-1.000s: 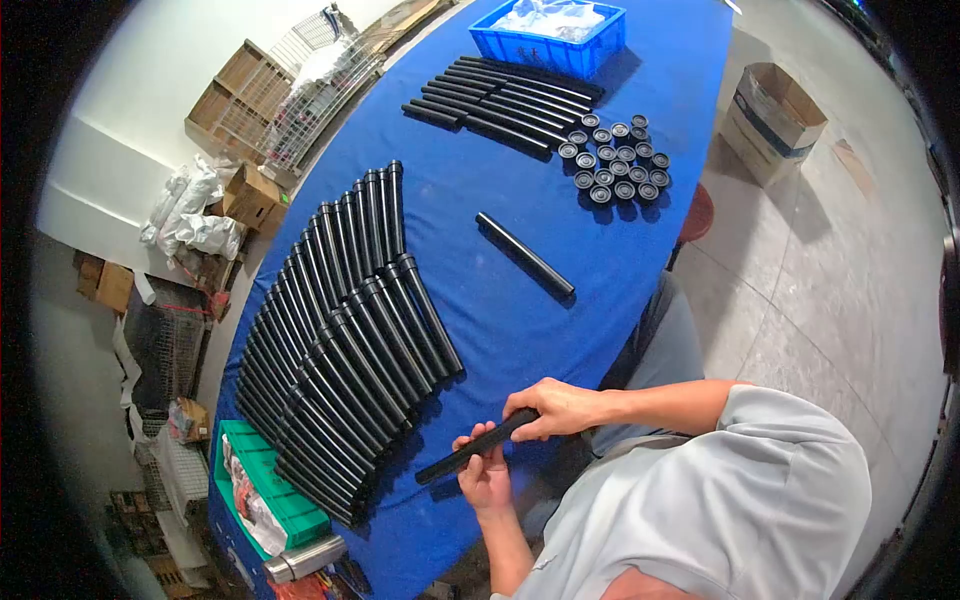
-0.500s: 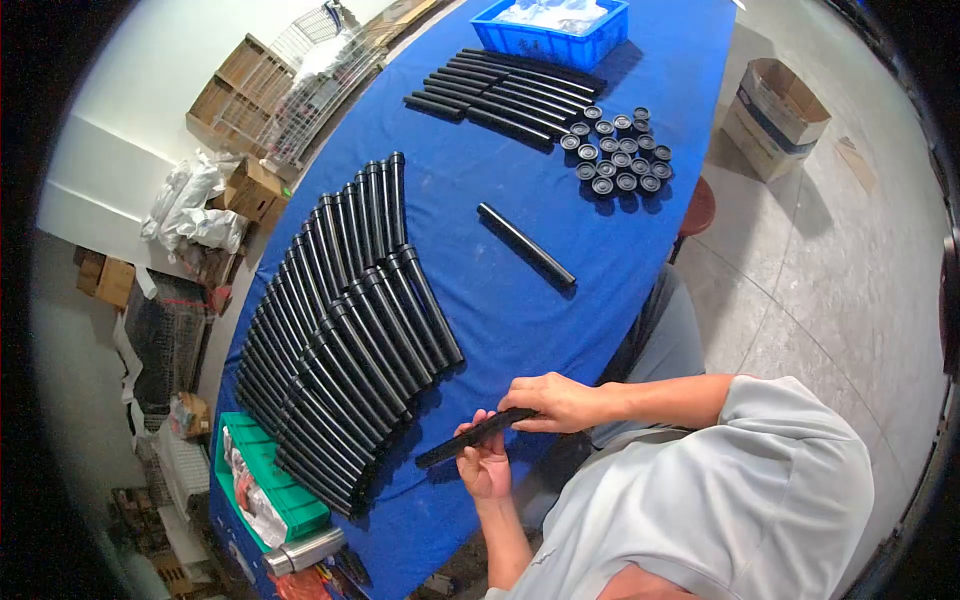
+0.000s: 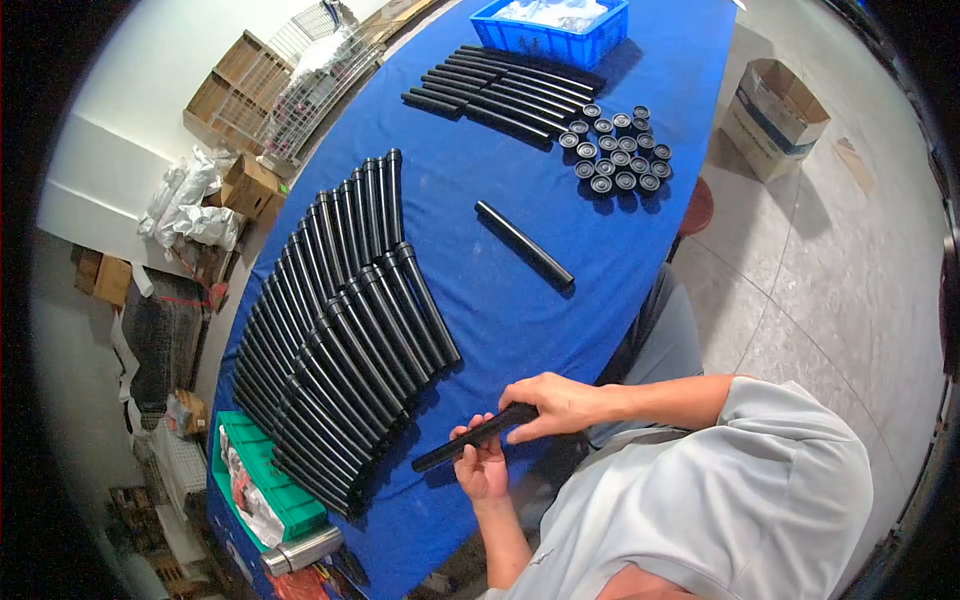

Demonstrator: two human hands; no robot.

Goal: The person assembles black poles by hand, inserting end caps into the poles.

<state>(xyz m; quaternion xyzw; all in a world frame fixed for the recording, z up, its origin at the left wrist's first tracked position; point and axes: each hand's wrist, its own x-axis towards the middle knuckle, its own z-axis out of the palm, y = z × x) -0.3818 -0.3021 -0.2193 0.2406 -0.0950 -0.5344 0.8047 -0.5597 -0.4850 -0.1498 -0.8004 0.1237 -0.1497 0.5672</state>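
A black tube [image 3: 447, 452] slants across both my hands over the front edge of the table. My left hand [image 3: 484, 468] is closed around its middle from below. At the tube's upper right end, my right hand [image 3: 557, 402] grips with thumb and fingers; whether a cap sits under those fingers is hidden. Another black tube [image 3: 525, 245] lies alone on the blue cloth beyond my hands. To the left, two overlapping rows of capped black tubes [image 3: 345, 320] fan out. Round black caps [image 3: 620, 145] stand grouped at the far right, beside several plain black tubes [image 3: 510, 90].
A blue crate [image 3: 550, 38] with white bags stands at the table's far end. At the near left are a green bin [image 3: 290, 492] and a metal flask [image 3: 303, 550]. A cardboard box [image 3: 775, 120] stands on the floor to the right, near a stool [image 3: 697, 207].
My right hand's fingers have shifted on the tube's end, with the thumb now lower and further apart from the fingers. The held tube has barely moved.
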